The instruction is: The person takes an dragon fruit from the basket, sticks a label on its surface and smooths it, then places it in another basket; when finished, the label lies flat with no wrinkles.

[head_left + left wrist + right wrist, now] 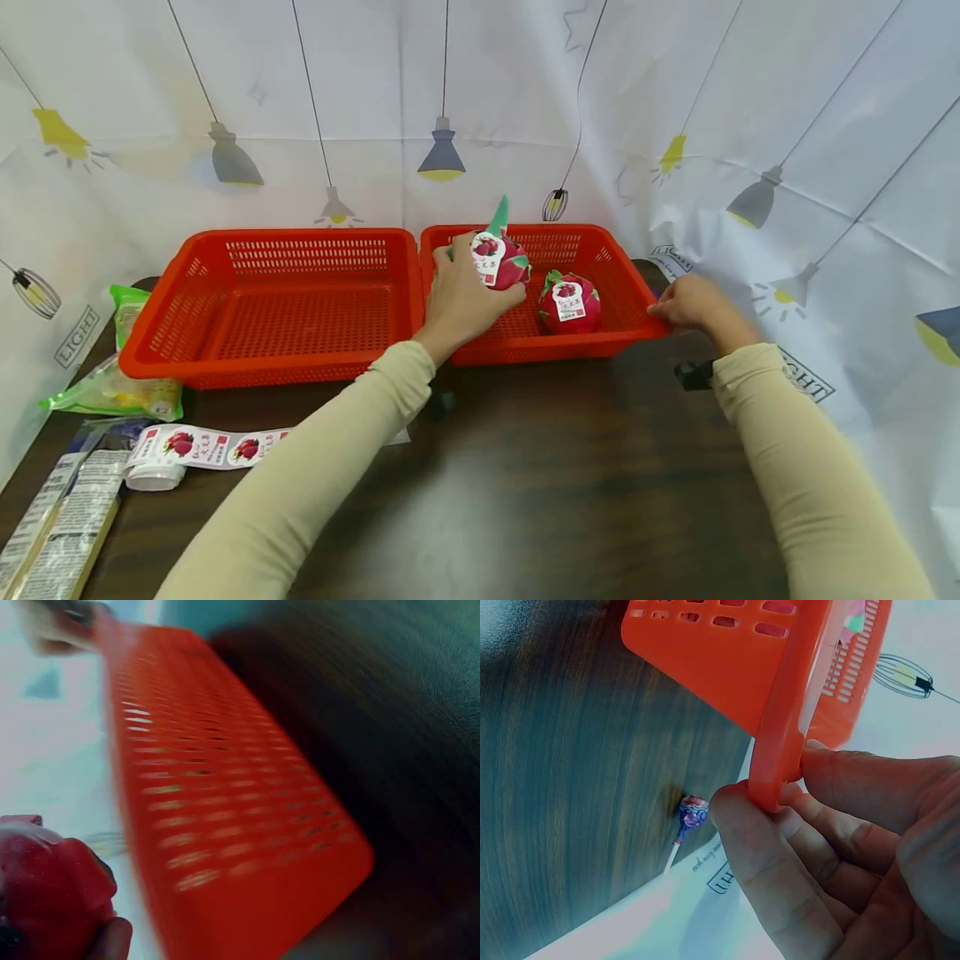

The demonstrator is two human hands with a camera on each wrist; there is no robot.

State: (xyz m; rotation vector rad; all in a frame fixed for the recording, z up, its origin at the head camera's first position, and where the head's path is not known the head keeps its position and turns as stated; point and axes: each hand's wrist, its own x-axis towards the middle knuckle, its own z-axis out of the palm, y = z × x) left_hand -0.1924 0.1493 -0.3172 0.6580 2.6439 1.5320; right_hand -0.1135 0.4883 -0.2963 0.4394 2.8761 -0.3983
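My left hand (467, 302) grips a dragon fruit (512, 265) with a white printed sticker, its green leaf pointing up, above the left part of the right red basket (536, 343). In the left wrist view that dragon fruit (49, 889) shows at the lower left with a fingertip at its side. A second stickered dragon fruit (579, 322) sits inside the same basket, toward its right. My right hand (692, 303) pinches the basket's front right corner; in the right wrist view thumb and fingers (754, 862) close on the rim (778, 742).
A second red basket (273, 367) stands left, side by side with the first. A sticker strip (202, 448), a white round lid (155, 477), green-edged bags (127, 387) and long printed packets (71, 508) lie at left. A lollipop (693, 813) lies beyond the right basket.
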